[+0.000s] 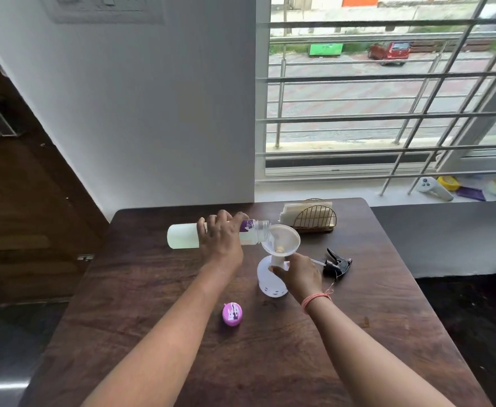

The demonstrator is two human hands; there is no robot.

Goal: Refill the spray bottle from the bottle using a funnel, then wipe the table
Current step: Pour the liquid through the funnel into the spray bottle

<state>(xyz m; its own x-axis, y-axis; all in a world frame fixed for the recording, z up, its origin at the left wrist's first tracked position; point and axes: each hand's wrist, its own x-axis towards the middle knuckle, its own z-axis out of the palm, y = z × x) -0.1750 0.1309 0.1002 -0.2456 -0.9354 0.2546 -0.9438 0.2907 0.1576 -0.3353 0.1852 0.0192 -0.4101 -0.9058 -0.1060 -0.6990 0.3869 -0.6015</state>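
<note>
Head view: our left hand [222, 235] grips the bottle [183, 235], its long axis near level, mouth over the funnel [283, 240] to its right. Our right hand [299, 273] holds the spray bottle [266, 282], upright on the surface [153, 289].

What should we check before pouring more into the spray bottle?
1. Funnel sits in the spray bottle: ok.
2. Right hand holds the spray bottle: ok.
3. Left hand grips the tipped bottle: ok.
4. Bottle mouth is over the funnel: ok.
5. Room left in the spray bottle: cannot tell.
6. Cap and sprayer lie clear of the pour: ok.
</note>
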